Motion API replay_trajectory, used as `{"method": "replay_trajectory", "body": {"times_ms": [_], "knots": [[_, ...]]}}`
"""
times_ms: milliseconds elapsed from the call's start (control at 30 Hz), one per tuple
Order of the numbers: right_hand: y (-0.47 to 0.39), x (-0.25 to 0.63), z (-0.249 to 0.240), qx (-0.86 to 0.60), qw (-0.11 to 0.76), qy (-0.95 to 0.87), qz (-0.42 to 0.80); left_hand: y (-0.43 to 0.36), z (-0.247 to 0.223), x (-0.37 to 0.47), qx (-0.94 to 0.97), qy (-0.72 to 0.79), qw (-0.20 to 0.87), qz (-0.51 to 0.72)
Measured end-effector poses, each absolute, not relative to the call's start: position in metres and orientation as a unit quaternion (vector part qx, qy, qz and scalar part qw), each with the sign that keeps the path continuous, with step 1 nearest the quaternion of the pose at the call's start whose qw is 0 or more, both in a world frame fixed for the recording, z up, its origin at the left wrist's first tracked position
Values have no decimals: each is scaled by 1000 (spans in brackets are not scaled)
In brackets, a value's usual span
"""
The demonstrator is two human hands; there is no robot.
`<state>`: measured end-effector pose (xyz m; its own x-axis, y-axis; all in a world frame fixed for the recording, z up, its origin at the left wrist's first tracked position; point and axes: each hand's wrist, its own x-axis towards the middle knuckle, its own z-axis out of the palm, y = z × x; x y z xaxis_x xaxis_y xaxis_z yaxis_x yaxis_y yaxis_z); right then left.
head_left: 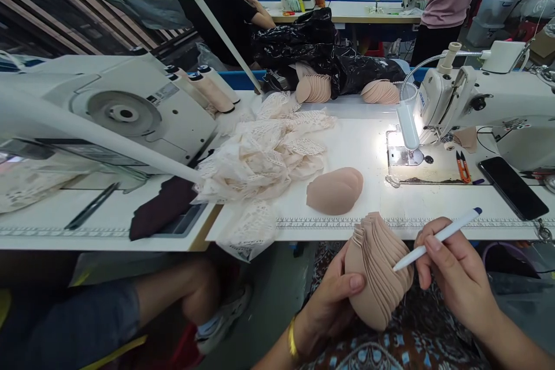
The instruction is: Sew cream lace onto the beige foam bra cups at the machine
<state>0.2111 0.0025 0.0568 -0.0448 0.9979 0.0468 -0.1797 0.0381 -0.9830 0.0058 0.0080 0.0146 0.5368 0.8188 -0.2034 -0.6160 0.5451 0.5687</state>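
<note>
My left hand [336,292] is wrapped round a fanned stack of beige pads [377,272], held over my lap below the table's front edge. In my right hand [453,269] is a white pen [437,239] with a dark end cap, pinched between thumb and fingers. The pen's tip meets the right part of the stack; whether it touches cannot be made out. On the white table [364,144], just beyond the stack, lie a few beige pads [335,191] on top of each other. Cream lace fabric [264,156] is heaped to their left.
A lit sewing machine [472,98] stands at the right, with orange snips [463,167] and a black phone [514,188] near it. Another machine [125,110] and thread cones [217,89] are at the left. A seated person's leg [173,292] shows lower left. Black bags [321,52] lie behind.
</note>
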Motion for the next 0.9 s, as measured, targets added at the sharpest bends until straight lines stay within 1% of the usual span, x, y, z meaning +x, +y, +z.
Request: {"method": "replay_trajectory", "body": {"times_ms": [133, 600, 900], "knots": [[2, 210, 58, -429, 564, -471, 525, 8, 15, 4, 224, 237, 845, 424], [-1, 203, 62, -432, 525, -502, 535, 10, 22, 8, 243, 234, 845, 414], [0, 203, 61, -431, 534, -513, 516, 7, 18, 6, 221, 244, 838, 435]]}}
